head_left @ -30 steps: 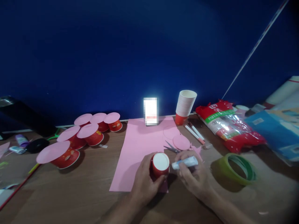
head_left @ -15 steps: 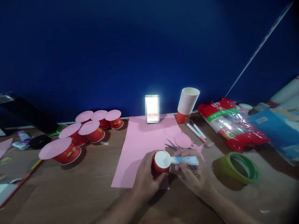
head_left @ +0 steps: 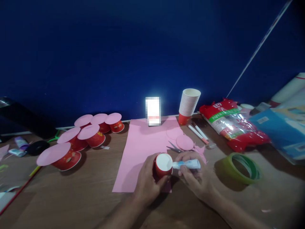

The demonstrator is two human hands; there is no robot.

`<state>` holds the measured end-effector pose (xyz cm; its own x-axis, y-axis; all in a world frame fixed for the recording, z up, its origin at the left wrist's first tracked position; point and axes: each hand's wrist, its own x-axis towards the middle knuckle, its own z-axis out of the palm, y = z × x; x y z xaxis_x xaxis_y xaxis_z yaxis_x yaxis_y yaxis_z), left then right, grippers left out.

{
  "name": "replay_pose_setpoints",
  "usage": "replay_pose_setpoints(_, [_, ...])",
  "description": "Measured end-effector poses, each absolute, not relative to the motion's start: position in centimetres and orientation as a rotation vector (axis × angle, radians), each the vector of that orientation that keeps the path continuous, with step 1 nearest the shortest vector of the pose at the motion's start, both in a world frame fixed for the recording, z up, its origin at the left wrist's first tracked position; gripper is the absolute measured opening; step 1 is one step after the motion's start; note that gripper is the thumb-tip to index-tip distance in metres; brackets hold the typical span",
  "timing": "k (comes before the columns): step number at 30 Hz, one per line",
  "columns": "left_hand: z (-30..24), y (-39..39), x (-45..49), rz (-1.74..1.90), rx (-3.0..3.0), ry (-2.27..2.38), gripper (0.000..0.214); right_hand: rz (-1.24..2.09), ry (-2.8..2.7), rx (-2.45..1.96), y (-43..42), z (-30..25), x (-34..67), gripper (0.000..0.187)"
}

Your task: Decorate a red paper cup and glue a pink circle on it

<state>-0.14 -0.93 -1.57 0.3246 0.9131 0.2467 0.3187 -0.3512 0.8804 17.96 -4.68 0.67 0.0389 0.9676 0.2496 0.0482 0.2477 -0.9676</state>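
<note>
My left hand is wrapped round a small red paper cup held bottom up, its white base facing me, over the near end of a pink paper sheet. My right hand grips a white and blue glue tube lying sideways, its nozzle touching the right rim of the cup's base. Just beyond my hands lie scissors and cut pink paper circles.
Several upturned red cups with pink discs stand at the left. A stack of paper cups, two pens, a red cup packet, a green tape roll and blue paper lie to the right. A lit phone leans on the wall.
The glue tube's nozzle moved left from beside the cup onto the rim of its base. Both hands stay in about the same place.
</note>
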Motion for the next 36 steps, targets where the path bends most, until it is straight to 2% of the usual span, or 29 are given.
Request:
replay_pose_setpoints(9, [-1.84, -0.94, -0.15, 1.009, 1.856, 1.092, 0.054, 0.927, -1.399, -0.998, -4.53, 0.35, 18.13, 0.006])
replay_pose_setpoints(21, [-1.81, -0.91, -0.39, 0.979, 1.867, 1.107, 0.056, 0.586, -1.596, -0.972, -4.61, 0.47, 18.08, 0.018])
replay_pose_setpoints(36, [-2.29, -0.75, -0.41, 0.993, 1.868, 1.125, 0.058, 0.649, -1.653, -1.063, -4.72, 0.79, 18.06, 0.013])
